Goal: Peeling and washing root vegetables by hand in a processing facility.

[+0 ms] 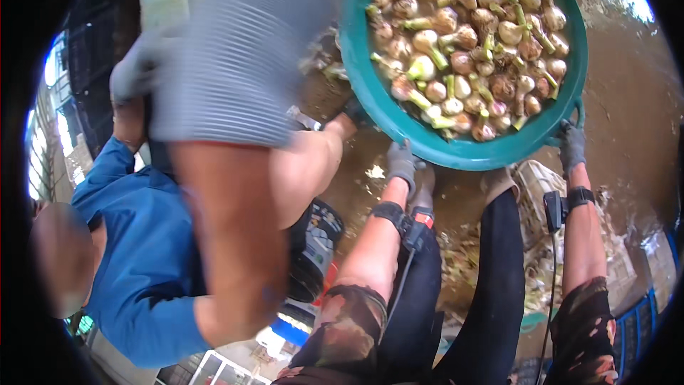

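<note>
A large round green basin is in front of me at the upper right. It is full of pale bulbs with short cut green stems, like fresh garlic or onions, some smeared with dirt. My left hand, in a grey glove, grips the basin's near rim at its left side. At the right, my gloved right hand is closed at the loop handle on the basin's side; the fingers are partly hidden. Both wrists wear black straps with small devices.
To the left, a co-worker in a blue shirt reaches an arm past me, the grey-gloved hand blurred and close. A black bucket stands by my left arm. Peelings and a pale woven sack lie on wet brown ground.
</note>
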Demonstrator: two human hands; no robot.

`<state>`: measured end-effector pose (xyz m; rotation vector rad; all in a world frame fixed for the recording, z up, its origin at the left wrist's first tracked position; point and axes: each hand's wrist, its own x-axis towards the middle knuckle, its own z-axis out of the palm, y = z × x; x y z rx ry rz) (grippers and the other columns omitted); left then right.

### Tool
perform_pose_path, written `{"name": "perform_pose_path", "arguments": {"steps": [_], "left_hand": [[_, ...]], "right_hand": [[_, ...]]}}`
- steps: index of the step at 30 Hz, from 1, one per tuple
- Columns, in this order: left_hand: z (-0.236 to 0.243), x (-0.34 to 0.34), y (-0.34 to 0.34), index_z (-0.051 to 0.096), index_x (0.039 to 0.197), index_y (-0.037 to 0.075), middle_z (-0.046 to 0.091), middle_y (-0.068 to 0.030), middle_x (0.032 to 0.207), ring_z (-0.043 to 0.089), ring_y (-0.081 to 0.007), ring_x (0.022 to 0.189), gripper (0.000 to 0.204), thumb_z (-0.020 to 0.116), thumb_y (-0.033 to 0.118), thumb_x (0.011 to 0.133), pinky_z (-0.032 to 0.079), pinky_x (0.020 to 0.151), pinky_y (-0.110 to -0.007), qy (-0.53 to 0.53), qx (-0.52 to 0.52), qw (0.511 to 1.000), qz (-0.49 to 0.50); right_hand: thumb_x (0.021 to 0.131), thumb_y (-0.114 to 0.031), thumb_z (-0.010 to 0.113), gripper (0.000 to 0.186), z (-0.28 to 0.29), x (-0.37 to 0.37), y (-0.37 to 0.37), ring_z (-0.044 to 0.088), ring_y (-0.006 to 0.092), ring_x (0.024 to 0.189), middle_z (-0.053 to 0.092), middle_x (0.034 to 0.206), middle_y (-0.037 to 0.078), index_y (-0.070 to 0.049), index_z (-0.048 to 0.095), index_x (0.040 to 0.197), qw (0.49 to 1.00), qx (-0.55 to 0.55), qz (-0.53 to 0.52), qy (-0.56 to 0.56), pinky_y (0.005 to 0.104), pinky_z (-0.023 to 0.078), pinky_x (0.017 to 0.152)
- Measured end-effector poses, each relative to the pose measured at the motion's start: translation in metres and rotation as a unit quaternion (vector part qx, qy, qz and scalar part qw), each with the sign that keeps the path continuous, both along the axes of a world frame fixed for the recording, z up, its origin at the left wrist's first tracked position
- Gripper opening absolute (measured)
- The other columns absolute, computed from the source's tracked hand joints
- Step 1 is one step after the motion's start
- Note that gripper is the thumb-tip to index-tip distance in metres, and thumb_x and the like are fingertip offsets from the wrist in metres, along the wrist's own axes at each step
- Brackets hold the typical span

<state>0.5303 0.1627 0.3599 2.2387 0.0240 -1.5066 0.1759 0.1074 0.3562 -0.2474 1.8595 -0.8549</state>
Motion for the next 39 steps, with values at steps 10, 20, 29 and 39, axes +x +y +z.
{"name": "perform_pose_path", "arguments": {"steps": [10,20,29,39], "left_hand": [[0.079,-0.029,-0.124,0.055,0.085,0.006,0.055,-0.0061,0.085,0.052,-0.0174,0.076,0.016,0.047,0.013,0.074,0.045,0.056,-0.026,-0.147,-0.166,-0.031,-0.975],[-0.013,0.011,-0.016,0.050,0.091,0.009,0.054,-0.0027,0.077,0.052,-0.0125,0.055,0.020,0.044,0.024,0.080,0.039,0.037,-0.022,-0.079,-0.170,0.935,-0.302],[-0.010,-0.001,0.018,0.046,0.092,0.004,0.054,-0.0079,0.078,0.056,-0.0174,0.055,0.021,0.043,0.023,0.083,0.041,0.031,-0.026,-0.025,-0.148,0.985,-0.084],[-0.012,0.059,-0.002,0.046,0.088,0.004,0.053,-0.0055,0.074,0.054,-0.0137,0.052,0.024,0.044,0.027,0.082,0.038,0.029,-0.020,-0.068,-0.184,0.963,-0.185]], "right_hand": [[0.074,-0.002,0.047,0.010,-0.046,-0.018,0.045,0.049,0.0120,0.051,0.052,0.062,0.003,-0.002,0.053,0.081,0.999,-0.008,-0.026,0.045,0.0235,0.041,0.044],[0.073,0.000,0.047,0.031,-0.022,-0.005,0.026,0.048,0.0137,0.053,0.051,0.067,0.004,-0.009,0.044,0.102,0.998,-0.005,-0.016,0.057,0.0266,0.042,0.042],[0.066,-0.011,0.052,0.019,-0.035,-0.015,0.025,0.055,0.0161,0.061,0.058,0.070,0.012,0.002,0.058,0.079,0.946,0.078,0.095,0.300,0.0283,0.043,0.054],[0.067,-0.004,0.048,0.017,-0.045,0.050,0.077,0.052,0.0133,0.059,0.057,0.070,0.005,-0.002,0.058,0.081,0.985,-0.095,-0.087,0.112,0.0263,0.042,0.052]]}}
